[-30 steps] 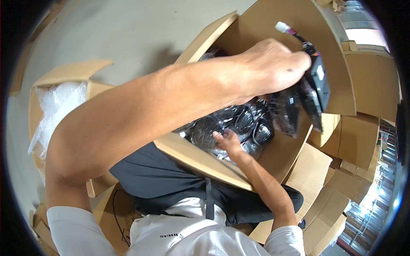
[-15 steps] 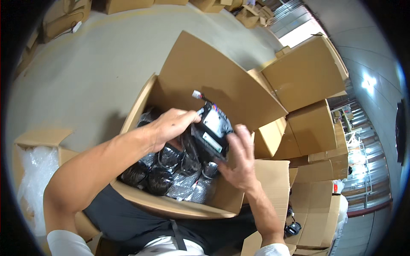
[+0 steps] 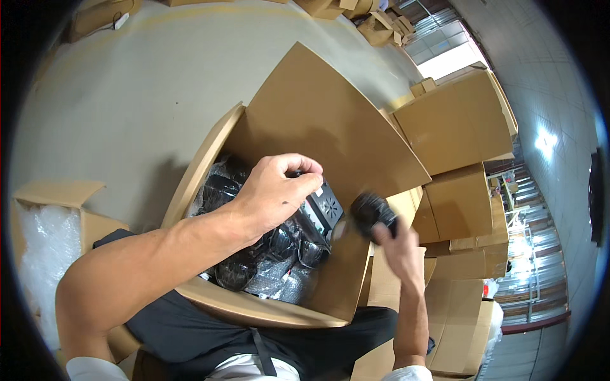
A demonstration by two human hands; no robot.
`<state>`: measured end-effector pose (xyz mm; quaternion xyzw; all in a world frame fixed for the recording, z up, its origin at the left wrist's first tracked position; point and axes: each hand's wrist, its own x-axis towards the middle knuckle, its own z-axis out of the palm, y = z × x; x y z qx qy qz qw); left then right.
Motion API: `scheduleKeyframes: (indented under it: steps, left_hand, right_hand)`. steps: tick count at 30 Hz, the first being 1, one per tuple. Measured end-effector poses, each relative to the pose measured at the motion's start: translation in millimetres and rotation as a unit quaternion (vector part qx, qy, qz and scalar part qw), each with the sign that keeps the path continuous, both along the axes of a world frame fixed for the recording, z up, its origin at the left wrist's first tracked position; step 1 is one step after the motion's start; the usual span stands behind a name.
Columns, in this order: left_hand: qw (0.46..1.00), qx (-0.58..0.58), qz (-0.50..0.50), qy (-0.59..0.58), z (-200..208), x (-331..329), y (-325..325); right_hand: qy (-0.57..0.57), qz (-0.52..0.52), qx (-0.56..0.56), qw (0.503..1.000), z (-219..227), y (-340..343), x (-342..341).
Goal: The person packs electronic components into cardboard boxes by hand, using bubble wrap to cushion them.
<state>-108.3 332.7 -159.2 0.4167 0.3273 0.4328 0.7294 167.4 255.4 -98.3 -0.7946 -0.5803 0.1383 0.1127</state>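
My left hand is over the open cardboard box, its thumb and fingers pinched together. Just under its fingertips is a black boxy device with a round vent pattern on one face. Whether the pinch grips that device or a small part of it is hidden. To the right of the box wall, my right hand is closed on a black rounded object, smeared by motion. Inside the box lie several black rounded items in clear plastic, with bubble wrap among them.
Tall flaps of the box rise at the far side. Stacked cartons stand on the right. At the left a small carton holds bubble wrap. More cartons sit at the back on the grey floor.
My right hand has moved right, away from the device, and now carries the black rounded object outside the box. My left hand has shifted slightly right; the device now shows its vented face.
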Motion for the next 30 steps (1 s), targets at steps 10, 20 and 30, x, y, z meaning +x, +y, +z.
scheduleKeyframes:
  steps: [10, 20, 30]
  left_hand:
    - [0.991, 0.085, 0.101, 0.026, -14.3, -9.6, 11.1]
    - [0.993, 0.078, 0.041, 0.081, 9.0, -11.3, 20.3]
    - [0.993, 0.079, 0.059, 0.071, -0.5, -8.3, 6.4]
  right_hand:
    - [0.233, -0.113, -0.471, 0.844, -223.2, -39.4, -8.6]
    - [0.632, -0.225, -0.35, 0.654, -272.0, -69.7, 44.3]
    - [0.321, -0.095, -0.414, 0.847, -285.8, -99.9, 2.7]
